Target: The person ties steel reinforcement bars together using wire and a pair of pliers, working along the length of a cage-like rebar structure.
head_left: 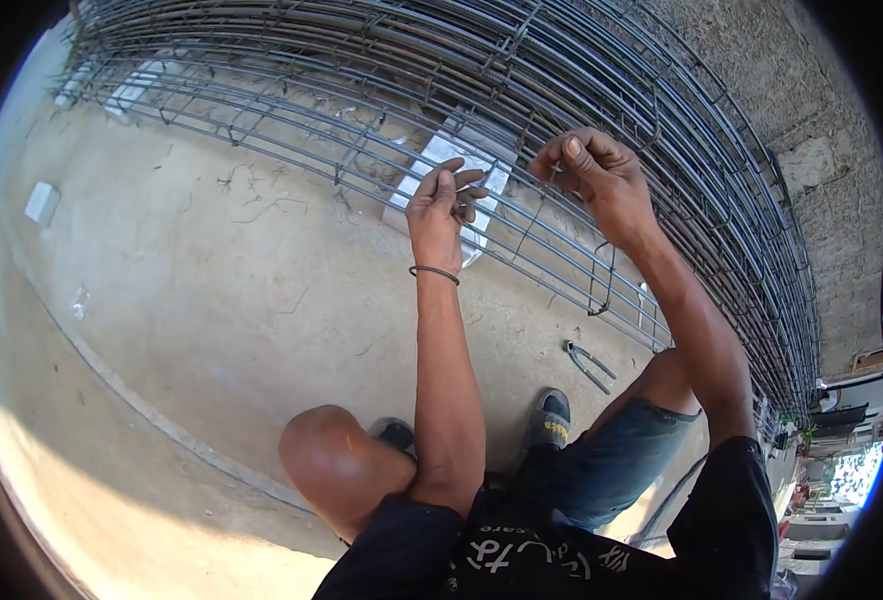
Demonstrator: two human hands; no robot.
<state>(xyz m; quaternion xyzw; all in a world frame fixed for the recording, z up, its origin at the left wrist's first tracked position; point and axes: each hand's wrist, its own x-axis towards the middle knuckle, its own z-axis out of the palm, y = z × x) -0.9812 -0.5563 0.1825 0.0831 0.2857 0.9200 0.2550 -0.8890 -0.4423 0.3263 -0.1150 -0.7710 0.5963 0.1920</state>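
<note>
My left hand (441,205) is at the near steel bars, palm up, its fingers half curled and apart; I see nothing held in it. To its right and a little higher, my right hand (606,180) has thumb and fingertips pinched together. Between them shows the end of what looks like a thin wire (530,228), slanting down across the bars. Both hands are over the narrow rebar cage (361,165), whose long bars pass through square stirrups. A pair of pincers (589,366) lies on the floor near my shoe, handles apart.
A large stack of rebar cages (561,75) runs along the rough wall (811,160). Under the near cage sits a pale block (416,185); a white block (43,203) lies far left. Wire scraps (261,195) litter the concrete floor. My knees frame the lower middle.
</note>
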